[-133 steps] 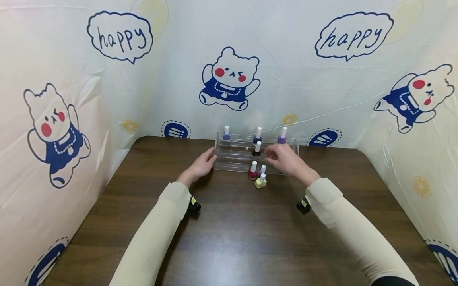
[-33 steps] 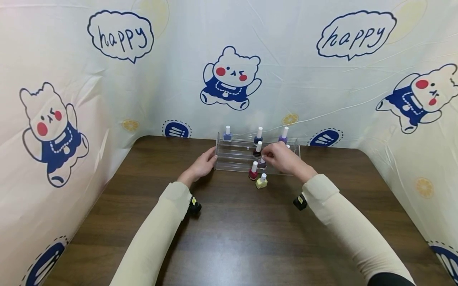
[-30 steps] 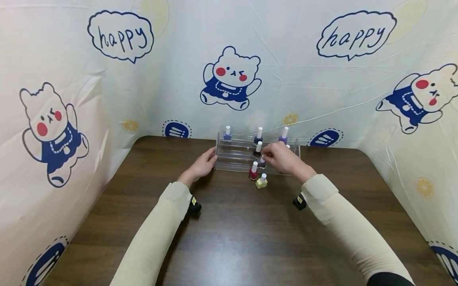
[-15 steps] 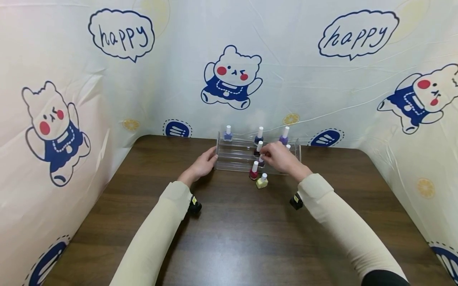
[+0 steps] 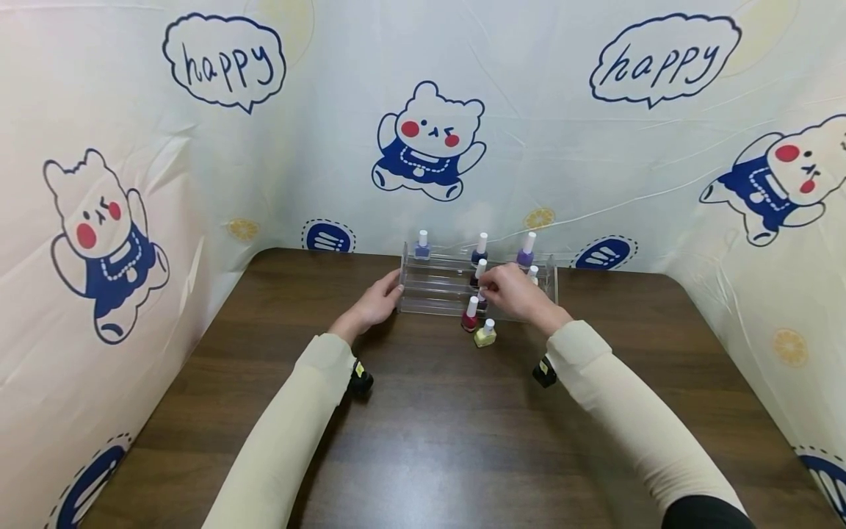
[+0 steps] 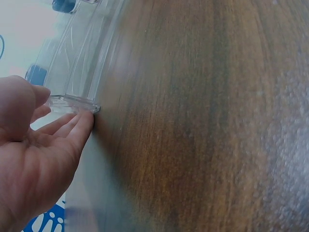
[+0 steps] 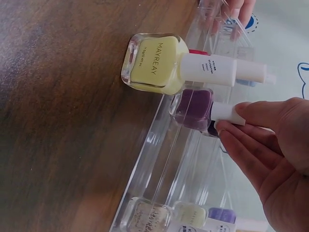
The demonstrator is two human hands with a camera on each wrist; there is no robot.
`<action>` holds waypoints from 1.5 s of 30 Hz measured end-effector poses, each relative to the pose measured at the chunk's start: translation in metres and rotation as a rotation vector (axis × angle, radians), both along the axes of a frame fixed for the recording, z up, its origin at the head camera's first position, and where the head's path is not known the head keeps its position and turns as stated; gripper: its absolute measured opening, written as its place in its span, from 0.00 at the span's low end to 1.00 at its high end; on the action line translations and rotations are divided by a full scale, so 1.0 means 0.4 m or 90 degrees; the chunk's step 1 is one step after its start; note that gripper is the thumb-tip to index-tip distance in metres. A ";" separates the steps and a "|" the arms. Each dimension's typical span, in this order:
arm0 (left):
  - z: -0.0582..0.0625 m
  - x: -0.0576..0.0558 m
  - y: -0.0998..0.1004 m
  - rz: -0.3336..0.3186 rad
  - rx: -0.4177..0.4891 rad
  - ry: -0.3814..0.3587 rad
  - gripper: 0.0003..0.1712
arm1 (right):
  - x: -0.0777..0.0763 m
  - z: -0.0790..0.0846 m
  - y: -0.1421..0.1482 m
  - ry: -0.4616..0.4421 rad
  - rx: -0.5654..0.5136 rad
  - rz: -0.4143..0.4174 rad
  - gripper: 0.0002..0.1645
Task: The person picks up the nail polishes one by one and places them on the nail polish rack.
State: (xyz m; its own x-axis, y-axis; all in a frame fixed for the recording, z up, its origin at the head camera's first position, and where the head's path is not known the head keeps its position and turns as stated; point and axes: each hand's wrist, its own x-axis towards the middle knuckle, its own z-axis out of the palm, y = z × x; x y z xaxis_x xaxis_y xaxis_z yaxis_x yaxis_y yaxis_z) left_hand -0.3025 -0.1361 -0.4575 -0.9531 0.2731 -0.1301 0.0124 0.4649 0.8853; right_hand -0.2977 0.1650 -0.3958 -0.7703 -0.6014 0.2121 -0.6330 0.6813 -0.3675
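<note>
My right hand [image 5: 515, 290] pinches the white cap of a dark purple nail polish bottle [image 7: 194, 107] between thumb and fingertips. That bottle is upright at the lowest tier of a clear stepped rack [image 5: 432, 305]. My left hand [image 5: 373, 301] holds the rack's left end, thumb at the panel's edge and fingers along its outer side, as the left wrist view shows. A red nail polish bottle [image 5: 470, 320] and a yellow one [image 5: 485, 338] stand on the table in front of the rack. Just behind my right fingertips is a dark bottle [image 5: 474, 281] on the middle tier.
Light blue [image 5: 422, 251], navy [image 5: 479, 256] and violet [image 5: 525, 257] bottles stand on the top tier. Toward the rack's right end are a pale bottle [image 7: 190, 212] and a glittery one [image 7: 147, 215]. A printed cloth [image 5: 562, 147] hangs behind the brown table [image 5: 423, 441].
The dark purple bottle has gone from the table behind the yellow one onto the rack's front tier, then slid slightly left with my right hand. My left hand keeps its place.
</note>
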 end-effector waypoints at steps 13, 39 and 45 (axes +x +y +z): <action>-0.002 0.001 0.000 0.001 0.004 0.005 0.32 | 0.000 -0.005 -0.004 -0.012 0.011 -0.011 0.04; 0.004 0.006 0.002 0.009 0.005 0.005 0.32 | -0.001 0.001 -0.003 -0.041 0.008 -0.019 0.09; 0.003 0.005 0.003 0.009 0.004 0.005 0.32 | 0.003 0.009 0.002 -0.045 0.005 -0.016 0.11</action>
State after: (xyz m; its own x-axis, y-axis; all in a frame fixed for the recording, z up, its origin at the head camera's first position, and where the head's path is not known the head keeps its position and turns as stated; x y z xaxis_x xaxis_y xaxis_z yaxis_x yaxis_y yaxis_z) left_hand -0.3006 -0.1350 -0.4565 -0.9577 0.2609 -0.1217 0.0125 0.4601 0.8878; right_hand -0.2965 0.1657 -0.3923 -0.7980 -0.5832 0.1519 -0.5885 0.6995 -0.4054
